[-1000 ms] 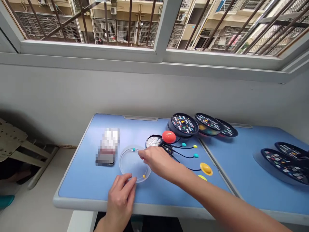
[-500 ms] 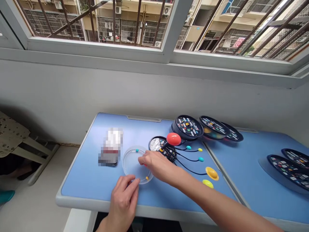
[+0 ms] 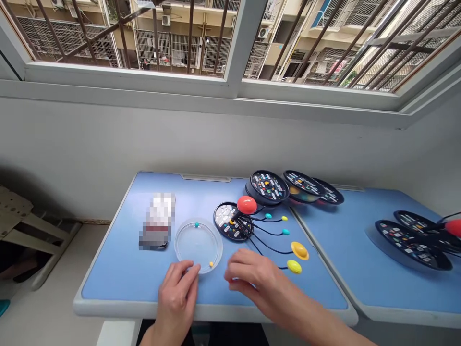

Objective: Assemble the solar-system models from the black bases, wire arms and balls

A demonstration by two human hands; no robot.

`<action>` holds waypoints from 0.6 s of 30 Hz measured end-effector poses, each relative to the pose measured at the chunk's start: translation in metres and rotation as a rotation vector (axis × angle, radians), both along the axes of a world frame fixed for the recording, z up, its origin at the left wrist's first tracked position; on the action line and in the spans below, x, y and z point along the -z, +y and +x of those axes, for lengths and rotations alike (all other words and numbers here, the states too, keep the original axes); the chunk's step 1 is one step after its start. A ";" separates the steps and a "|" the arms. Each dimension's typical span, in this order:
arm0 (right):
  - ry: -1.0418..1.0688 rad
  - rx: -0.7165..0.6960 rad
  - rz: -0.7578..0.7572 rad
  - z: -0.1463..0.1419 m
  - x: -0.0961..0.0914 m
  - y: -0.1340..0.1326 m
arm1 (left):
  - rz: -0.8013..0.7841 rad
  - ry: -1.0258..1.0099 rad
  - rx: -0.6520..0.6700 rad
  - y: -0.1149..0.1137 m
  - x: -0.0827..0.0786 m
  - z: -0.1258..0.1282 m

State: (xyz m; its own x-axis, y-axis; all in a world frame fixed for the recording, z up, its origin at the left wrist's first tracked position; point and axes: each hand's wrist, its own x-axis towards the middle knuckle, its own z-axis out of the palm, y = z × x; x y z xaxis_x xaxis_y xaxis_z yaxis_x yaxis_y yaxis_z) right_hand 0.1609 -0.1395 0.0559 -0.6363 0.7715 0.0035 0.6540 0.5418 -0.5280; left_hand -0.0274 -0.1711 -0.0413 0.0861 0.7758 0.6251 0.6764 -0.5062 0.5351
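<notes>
My left hand (image 3: 176,300) rests its fingertips on the near rim of a clear round plastic dish (image 3: 198,245), which lies on the blue table (image 3: 108,274). Inside the dish are a teal bead (image 3: 196,224) and a yellow bead (image 3: 211,264). My right hand (image 3: 252,281) lies on the table, loosely curled, apart from the dish, with nothing visible in it. Beyond it, black cords run from a black round disc (image 3: 232,221) with a red dome (image 3: 247,205) to teal knobs, a yellow knob (image 3: 294,266) and an orange-yellow dome (image 3: 299,250).
Several black round tins (image 3: 267,187) stand along the table's back edge. A pixelated object (image 3: 156,221) lies left of the dish. A second blue table (image 3: 360,274) holds black discs (image 3: 412,244) and a red dome (image 3: 454,228). The table's front edge is close below my hands.
My right hand has moved back from above the dish toward the table's front edge. The view has shifted slightly, and my left hand stays at the dish rim.
</notes>
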 end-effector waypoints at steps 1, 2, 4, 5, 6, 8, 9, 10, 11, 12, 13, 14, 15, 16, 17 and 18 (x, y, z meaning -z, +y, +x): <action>0.006 0.018 -0.039 0.006 -0.001 -0.004 | 0.003 0.003 -0.008 0.000 -0.001 0.001; 0.011 0.038 -0.080 0.012 -0.001 -0.008 | 0.005 0.006 -0.016 0.000 -0.001 0.001; 0.030 0.084 -0.167 0.021 -0.002 -0.012 | 0.015 0.019 -0.034 0.000 -0.004 0.002; 0.046 0.113 -0.208 0.024 -0.003 -0.013 | 0.024 0.028 -0.042 0.000 -0.005 0.002; 0.063 0.147 -0.249 0.027 -0.004 -0.013 | 0.034 0.038 -0.048 0.000 -0.007 0.002; 0.108 0.227 -0.324 0.031 -0.006 -0.013 | 0.051 0.054 -0.055 0.000 -0.011 0.001; 0.137 0.271 -0.361 0.032 -0.007 -0.012 | 0.056 0.057 -0.057 0.001 -0.013 0.000; 0.169 0.312 -0.398 0.032 -0.008 -0.011 | 0.057 0.061 -0.057 0.001 -0.015 0.000; 0.204 0.344 -0.432 0.032 -0.008 -0.010 | 0.057 0.063 -0.054 0.001 -0.016 -0.001; 0.240 0.367 -0.462 0.032 -0.009 -0.010 | 0.055 0.067 -0.051 0.001 -0.017 -0.002; 0.273 0.381 -0.486 0.032 -0.009 -0.010 | 0.054 0.074 -0.043 0.000 -0.018 -0.003; 0.299 0.383 -0.505 0.031 -0.008 -0.010 | 0.054 0.084 -0.031 -0.001 -0.017 -0.003; 0.320 0.379 -0.519 0.030 -0.008 -0.012 | 0.057 0.095 -0.015 -0.003 -0.016 -0.004; 0.337 0.376 -0.531 0.030 -0.007 -0.013 | 0.063 0.098 0.002 -0.004 -0.015 -0.004; 0.353 0.378 -0.539 0.029 -0.006 -0.016 | 0.070 0.093 0.019 -0.006 -0.012 -0.005; 0.371 0.382 -0.544 0.028 -0.004 -0.018 | 0.080 0.079 0.035 -0.008 -0.009 -0.005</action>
State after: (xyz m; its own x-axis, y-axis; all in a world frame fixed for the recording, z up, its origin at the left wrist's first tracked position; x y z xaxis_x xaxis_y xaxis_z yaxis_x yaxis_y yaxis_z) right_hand 0.1893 -0.1574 0.0599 -0.3559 0.8921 -0.2784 0.4715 -0.0858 -0.8777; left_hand -0.0321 -0.1787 -0.0324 0.1637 0.7195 0.6749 0.6960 -0.5691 0.4378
